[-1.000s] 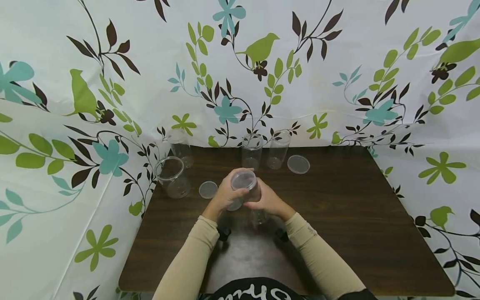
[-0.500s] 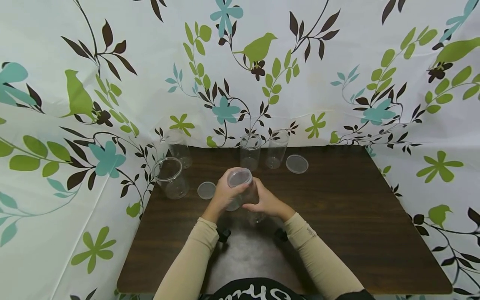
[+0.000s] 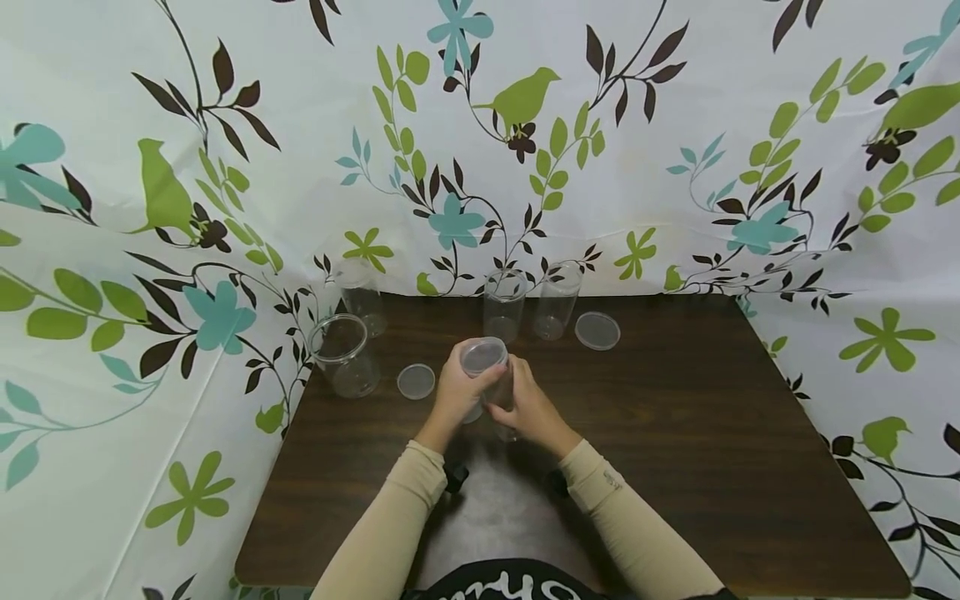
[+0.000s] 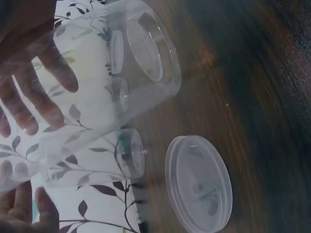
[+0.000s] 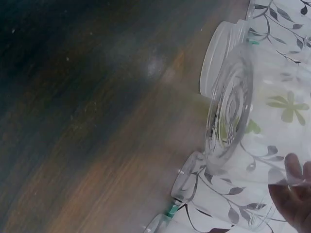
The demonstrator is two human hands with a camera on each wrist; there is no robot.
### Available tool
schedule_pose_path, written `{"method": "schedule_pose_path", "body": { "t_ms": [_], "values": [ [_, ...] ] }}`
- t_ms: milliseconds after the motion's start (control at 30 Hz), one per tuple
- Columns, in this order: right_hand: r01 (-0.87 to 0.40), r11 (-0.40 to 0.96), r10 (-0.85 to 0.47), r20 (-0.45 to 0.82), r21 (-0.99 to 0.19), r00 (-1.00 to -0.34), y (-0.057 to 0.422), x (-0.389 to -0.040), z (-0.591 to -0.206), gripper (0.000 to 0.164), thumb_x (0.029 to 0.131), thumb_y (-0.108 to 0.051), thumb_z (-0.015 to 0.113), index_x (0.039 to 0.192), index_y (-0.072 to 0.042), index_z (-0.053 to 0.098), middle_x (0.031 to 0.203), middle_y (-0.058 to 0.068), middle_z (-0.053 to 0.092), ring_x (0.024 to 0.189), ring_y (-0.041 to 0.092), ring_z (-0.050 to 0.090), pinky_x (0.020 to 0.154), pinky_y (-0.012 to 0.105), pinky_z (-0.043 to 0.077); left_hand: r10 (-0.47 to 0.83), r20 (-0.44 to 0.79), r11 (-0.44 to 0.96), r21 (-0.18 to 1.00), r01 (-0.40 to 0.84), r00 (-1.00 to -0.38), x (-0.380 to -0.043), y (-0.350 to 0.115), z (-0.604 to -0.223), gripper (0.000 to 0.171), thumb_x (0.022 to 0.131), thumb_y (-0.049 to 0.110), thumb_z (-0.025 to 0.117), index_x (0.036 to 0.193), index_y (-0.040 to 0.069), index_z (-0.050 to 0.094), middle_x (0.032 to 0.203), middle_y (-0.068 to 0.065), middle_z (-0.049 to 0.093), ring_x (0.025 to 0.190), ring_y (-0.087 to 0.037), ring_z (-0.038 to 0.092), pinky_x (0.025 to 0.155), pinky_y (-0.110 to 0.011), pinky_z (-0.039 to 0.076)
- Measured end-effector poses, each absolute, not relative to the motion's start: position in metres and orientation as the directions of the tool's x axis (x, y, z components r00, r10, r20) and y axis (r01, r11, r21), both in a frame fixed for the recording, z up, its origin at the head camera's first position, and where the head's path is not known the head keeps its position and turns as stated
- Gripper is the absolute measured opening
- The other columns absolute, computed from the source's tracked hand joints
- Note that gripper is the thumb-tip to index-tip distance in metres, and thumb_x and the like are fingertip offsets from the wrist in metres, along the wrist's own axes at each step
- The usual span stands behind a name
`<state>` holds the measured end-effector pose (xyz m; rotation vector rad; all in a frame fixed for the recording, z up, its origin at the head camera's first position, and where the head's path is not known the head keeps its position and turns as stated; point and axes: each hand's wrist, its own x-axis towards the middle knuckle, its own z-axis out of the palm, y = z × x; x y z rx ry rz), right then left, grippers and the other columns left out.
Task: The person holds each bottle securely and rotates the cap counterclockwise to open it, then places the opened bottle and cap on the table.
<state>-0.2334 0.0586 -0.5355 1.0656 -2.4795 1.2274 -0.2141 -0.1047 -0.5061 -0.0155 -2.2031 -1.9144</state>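
Both hands hold one clear plastic jar (image 3: 495, 390), raised above the table with a translucent lid (image 3: 483, 356) over its mouth. My left hand (image 3: 456, 387) grips its left side, with the thumb just below the lid. My right hand (image 3: 531, 410) wraps the jar's right side, lower down. In the left wrist view, fingers (image 4: 41, 94) show through the clear wall, and the jar's base (image 4: 153, 53) points toward the wood. The right wrist view shows the ridged base (image 5: 231, 109) and some fingertips (image 5: 291, 167) on the wall. Another lid (image 3: 472, 413) lies partly hidden beneath the hands.
A wide clear jar (image 3: 348, 367) stands at the left, with a taller jar (image 3: 363, 304) behind it. Two more jars (image 3: 504, 312) (image 3: 555, 308) stand along the back edge. Loose lids lie left (image 3: 416, 382) and right (image 3: 597, 331) on the dark wooden table (image 3: 675, 467).
The right hand has shifted its hold round the jar, and the forearms have drawn slightly closer together. The jar stays in both hands with its lid on top.
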Motion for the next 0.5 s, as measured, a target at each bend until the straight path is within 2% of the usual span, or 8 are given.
{"method": "schedule_pose_path", "body": {
  "t_ms": [67,133,233,367,500],
  "values": [
    [-0.666,0.386,-0.523,0.443,-0.638,-0.728,0.061,-0.233,-0.537,0.083,0.081,-0.01,0.083,0.146,0.006,0.034,0.134,0.024,0.045,0.122,0.035,0.051,0.104,0.051,0.044,-0.082,0.183,0.155,0.973,0.168,-0.98,-0.213,-0.108,-0.506,0.092,0.078,0.058,0.083,0.142,0.0,0.049,0.131,-0.02,0.062,0.115,-0.032,0.06,0.099,-0.043,0.046],
    [-0.639,0.346,-0.536,0.414,-0.687,-0.736,0.065,-0.234,-0.536,0.085,0.083,-0.01,0.083,0.148,0.005,0.031,0.136,0.024,0.044,0.124,0.035,0.05,0.105,0.052,0.043,0.003,0.192,0.124,0.974,0.191,-0.981,-0.212,-0.114,-0.504,0.114,0.07,0.076,0.074,0.149,-0.001,0.042,0.137,-0.023,0.057,0.12,-0.034,0.057,0.1,-0.04,0.046],
    [-0.565,0.266,-0.563,0.35,-0.781,-0.749,0.073,-0.237,-0.534,0.083,0.086,-0.006,0.08,0.15,0.005,0.029,0.135,0.023,0.05,0.121,0.035,0.054,0.101,0.049,0.046,0.127,0.221,0.054,0.972,0.229,-0.967,-0.212,-0.127,-0.501,0.132,0.062,0.086,0.061,0.155,-0.003,0.033,0.145,-0.027,0.05,0.125,-0.035,0.052,0.097,-0.033,0.046],
    [-0.442,0.158,-0.634,0.253,-0.883,-0.731,0.085,-0.24,-0.53,0.08,0.088,0.0,0.075,0.152,0.002,0.028,0.134,0.021,0.055,0.12,0.039,0.058,0.096,0.041,0.051,0.233,0.245,-0.021,0.969,0.247,-0.941,-0.214,-0.141,-0.499,0.126,0.067,0.082,0.061,0.155,-0.002,0.033,0.151,-0.025,0.046,0.126,-0.025,0.049,0.091,-0.025,0.046],
    [-0.375,0.101,-0.701,0.202,-0.921,-0.684,0.091,-0.243,-0.527,0.082,0.09,0.0,0.073,0.156,-0.001,0.024,0.139,0.022,0.053,0.125,0.046,0.054,0.098,0.039,0.05,0.298,0.236,-0.027,0.971,0.239,-0.925,-0.216,-0.144,-0.5,0.109,0.074,0.074,0.066,0.151,0.001,0.043,0.143,-0.022,0.054,0.115,-0.018,0.057,0.089,-0.027,0.049]
  ]
}}
